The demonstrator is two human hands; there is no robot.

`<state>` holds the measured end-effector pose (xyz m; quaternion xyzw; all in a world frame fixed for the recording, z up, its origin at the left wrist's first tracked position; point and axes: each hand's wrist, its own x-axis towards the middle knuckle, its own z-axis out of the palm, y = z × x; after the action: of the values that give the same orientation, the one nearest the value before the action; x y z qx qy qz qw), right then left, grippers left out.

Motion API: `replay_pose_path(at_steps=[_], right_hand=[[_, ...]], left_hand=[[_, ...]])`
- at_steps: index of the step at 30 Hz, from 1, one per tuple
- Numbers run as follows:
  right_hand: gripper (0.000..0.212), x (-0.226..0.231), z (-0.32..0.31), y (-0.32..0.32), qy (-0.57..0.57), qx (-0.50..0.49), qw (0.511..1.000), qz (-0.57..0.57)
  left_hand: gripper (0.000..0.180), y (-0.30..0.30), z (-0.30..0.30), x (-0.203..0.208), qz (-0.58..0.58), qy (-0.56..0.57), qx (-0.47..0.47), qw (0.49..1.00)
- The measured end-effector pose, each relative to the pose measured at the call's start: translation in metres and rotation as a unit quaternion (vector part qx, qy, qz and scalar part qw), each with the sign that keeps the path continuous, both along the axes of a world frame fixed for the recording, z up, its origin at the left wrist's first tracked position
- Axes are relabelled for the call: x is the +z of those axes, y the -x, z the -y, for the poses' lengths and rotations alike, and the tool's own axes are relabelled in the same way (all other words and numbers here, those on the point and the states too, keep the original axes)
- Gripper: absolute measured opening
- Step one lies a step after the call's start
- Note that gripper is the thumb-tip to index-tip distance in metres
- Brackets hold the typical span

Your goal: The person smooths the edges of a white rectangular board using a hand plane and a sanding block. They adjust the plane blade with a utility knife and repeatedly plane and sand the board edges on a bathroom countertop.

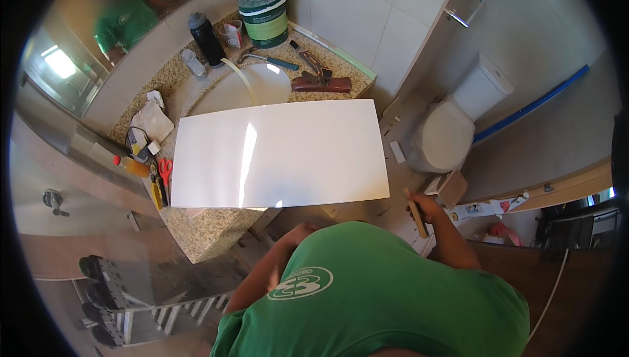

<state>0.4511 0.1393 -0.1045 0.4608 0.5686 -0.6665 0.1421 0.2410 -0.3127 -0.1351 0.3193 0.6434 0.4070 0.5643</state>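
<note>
Holding wooden piece [417,218], amber liquid [137,167] inside bottle [130,164]

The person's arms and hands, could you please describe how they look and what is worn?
The right hand and the visible part of the left hand show no glove, and the forearms are bare. The shirt is green and short-sleeved, with a white oval emblem.

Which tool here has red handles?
The scissors, left of the white panel; beside them is a yellow-and-black tool; the hammer is blue-handled.
</note>
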Motion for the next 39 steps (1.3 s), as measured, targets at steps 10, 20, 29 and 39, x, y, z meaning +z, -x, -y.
replay_pose_path(at_steps=[10,20,29,39], right_hand=[[0.094,-0.04,0.04,-0.09,-0.191,0.273,0.902,0.275],[0.097,0.001,0.053,-0.05,-0.247,0.194,0.93,0.191],[0.096,0.024,0.073,-0.041,-0.251,0.263,0.906,0.217],[0.098,0.013,0.056,-0.033,-0.277,0.261,0.9,0.213]], left_hand=[[0.04,-0.009,0.02,-0.017,0.043,0.015,0.033,0.998],[0.035,-0.012,0.001,-0.02,-0.024,-0.025,0.067,0.997],[0.025,-0.018,0.061,-0.055,0.086,0.026,0.097,0.991],[0.022,-0.005,0.102,-0.099,0.389,0.054,0.236,0.889]])
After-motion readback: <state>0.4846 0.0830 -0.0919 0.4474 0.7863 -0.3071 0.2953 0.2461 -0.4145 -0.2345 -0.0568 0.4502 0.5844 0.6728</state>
